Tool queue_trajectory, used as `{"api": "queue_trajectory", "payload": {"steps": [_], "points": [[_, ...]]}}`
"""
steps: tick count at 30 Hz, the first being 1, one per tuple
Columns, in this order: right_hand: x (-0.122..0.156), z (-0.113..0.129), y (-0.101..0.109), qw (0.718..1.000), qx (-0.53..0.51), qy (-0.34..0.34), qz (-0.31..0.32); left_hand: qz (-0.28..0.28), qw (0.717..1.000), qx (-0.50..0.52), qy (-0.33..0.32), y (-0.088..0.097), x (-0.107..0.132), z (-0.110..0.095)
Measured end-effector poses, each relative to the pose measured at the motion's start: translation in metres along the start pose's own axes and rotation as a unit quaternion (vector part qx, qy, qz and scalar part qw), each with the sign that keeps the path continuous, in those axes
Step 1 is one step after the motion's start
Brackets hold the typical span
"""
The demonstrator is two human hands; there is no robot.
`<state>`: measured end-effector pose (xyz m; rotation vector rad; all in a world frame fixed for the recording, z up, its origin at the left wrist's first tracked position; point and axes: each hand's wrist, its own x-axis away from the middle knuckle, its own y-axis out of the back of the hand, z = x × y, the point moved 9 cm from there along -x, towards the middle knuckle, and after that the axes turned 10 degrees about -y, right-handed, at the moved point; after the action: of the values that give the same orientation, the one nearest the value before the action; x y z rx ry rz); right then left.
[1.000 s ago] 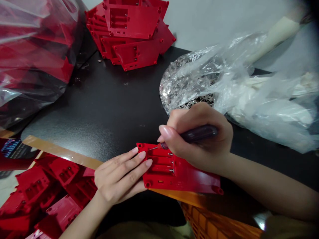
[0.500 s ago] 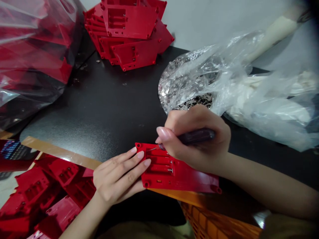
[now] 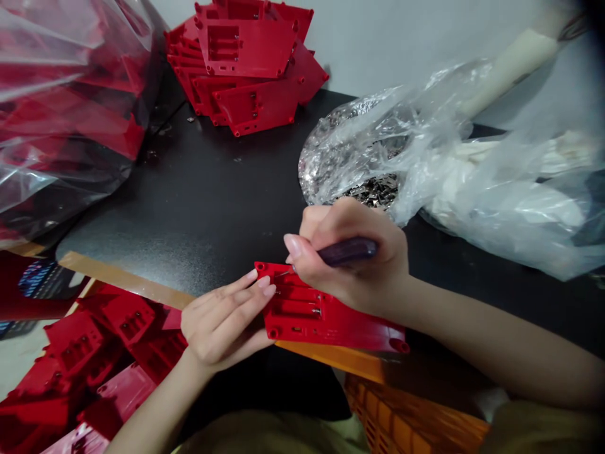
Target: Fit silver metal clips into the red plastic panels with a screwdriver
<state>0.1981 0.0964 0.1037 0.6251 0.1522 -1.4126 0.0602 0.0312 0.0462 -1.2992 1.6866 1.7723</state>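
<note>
A red plastic housing panel (image 3: 350, 331) lies at the table's front edge, with a slotted battery compartment and small metal contacts. My left hand (image 3: 224, 318) grips its left end, fingertips pressed on top beside the compartment. In my right hand (image 3: 354, 258) is a screwdriver (image 3: 347, 251) with a dark handle, gripped in closed fingers. Its thin shaft points left, with the tip at the compartment's upper left corner, close to my left fingertips. Part of the panel's upper edge is hidden behind my right hand.
Red panels (image 3: 258, 104) are stacked at the back. Clear bags hold more red parts (image 3: 70, 107) at left and small metal pieces (image 3: 373, 189) at right. More red panels (image 3: 113, 353) fill the lower left. An orange crate (image 3: 401, 416) stands below the black table (image 3: 189, 195).
The view has shifted slightly. My right hand and the screwdriver have moved a little left relative to the panel; the tip stays near the same corner. My left hand keeps its hold.
</note>
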Motion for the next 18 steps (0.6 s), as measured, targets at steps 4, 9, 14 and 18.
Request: {"api": "queue_trajectory", "payload": {"steps": [4, 9, 14, 18], "points": [[-0.005, -0.010, 0.008, 0.996, -0.067, -0.052, -0.004, -0.005, 0.999, 0.020, 0.024, -0.001, 0.002, 0.004], [-0.006, -0.013, 0.014, 0.974, -0.152, -0.162, 0.050, 0.000, 1.000, 0.027, 0.007, -0.003, 0.000, 0.002], [-0.003, 0.017, 0.017, 0.994, -0.024, -0.056, 0.090, -0.010, 1.000, 0.014, -0.003, -0.002, 0.001, 0.000], [0.001, 0.016, 0.006, 0.990, -0.022, -0.037, 0.134, -0.007, 1.000, 0.014, 0.000, -0.003, 0.004, 0.001]]}}
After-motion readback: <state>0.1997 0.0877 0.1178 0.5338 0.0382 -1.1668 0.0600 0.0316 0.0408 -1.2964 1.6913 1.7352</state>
